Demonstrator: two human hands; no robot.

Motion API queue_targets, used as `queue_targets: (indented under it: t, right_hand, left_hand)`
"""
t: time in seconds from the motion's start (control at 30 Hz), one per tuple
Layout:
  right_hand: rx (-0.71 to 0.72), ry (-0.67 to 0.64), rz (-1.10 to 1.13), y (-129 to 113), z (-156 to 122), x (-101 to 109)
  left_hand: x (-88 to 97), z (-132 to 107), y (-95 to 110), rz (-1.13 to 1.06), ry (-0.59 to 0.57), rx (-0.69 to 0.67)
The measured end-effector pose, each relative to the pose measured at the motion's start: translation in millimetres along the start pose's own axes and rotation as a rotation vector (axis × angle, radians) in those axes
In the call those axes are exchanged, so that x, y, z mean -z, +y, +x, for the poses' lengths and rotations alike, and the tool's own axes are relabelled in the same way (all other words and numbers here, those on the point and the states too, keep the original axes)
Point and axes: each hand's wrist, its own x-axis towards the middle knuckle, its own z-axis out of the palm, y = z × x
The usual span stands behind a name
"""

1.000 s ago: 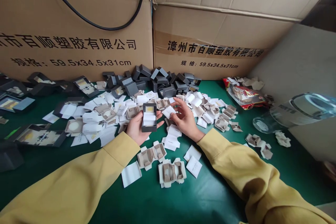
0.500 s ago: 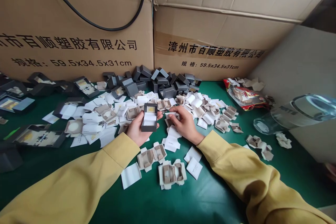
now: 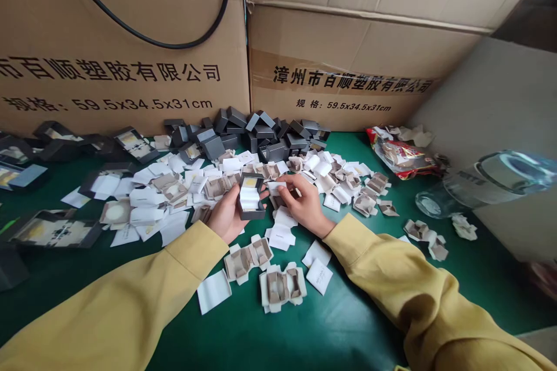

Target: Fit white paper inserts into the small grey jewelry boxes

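Observation:
My left hand [image 3: 225,217] is closed around a small black hinged box [image 3: 252,214], its lid raised and a white lining showing inside. Just to the right, my right hand [image 3: 305,204] pinches a small white card [image 3: 274,188] between thumb and fingertips, close beside the box. Folded white slips [image 3: 281,236] lie beneath the right hand. Nearer to me are two unfolded grey-and-white card inserts, one of them [image 3: 282,288] in front, with a blank white slip [image 3: 214,291] to the left and a printed slip [image 3: 319,276] to the right.
Black boxes [image 3: 276,152] are heaped against large cardboard cartons [image 3: 348,87]. White slips and card inserts [image 3: 174,188] spread across the green table [image 3: 348,324]. On the right are a red snack packet [image 3: 402,156] and a clear bottle [image 3: 483,185] lying tilted. A black cable [image 3: 174,44] hangs above.
The view has shifted slightly. The black box is tipped a little in my left hand. The white card in my right hand shows more clearly, near the box's right side.

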Motion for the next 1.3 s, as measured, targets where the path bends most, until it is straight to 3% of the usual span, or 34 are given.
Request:
queue_targets:
  t: [0.13, 0.3, 0.6, 1.3]
  right_hand:
    - [0.009, 0.027, -0.004, 1, -3, 0]
    - [-0.03, 0.048, 0.224, -1, -6, -3]
    - [0.306, 0.05, 0.018, -13, -3, -1]
    - [0.346, 0.018, -0.078, -4, -2, -4]
  left_hand:
    - [0.9, 0, 0, 0.016, -0.017, 0.006]
    - [1.4, 0, -1, 0.012, -0.042, 0.022]
    - [2.9, 0, -5, 0.023, -0.227, -0.019]
    - [1.1, 0, -7, 0.077, -0.199, -0.044]
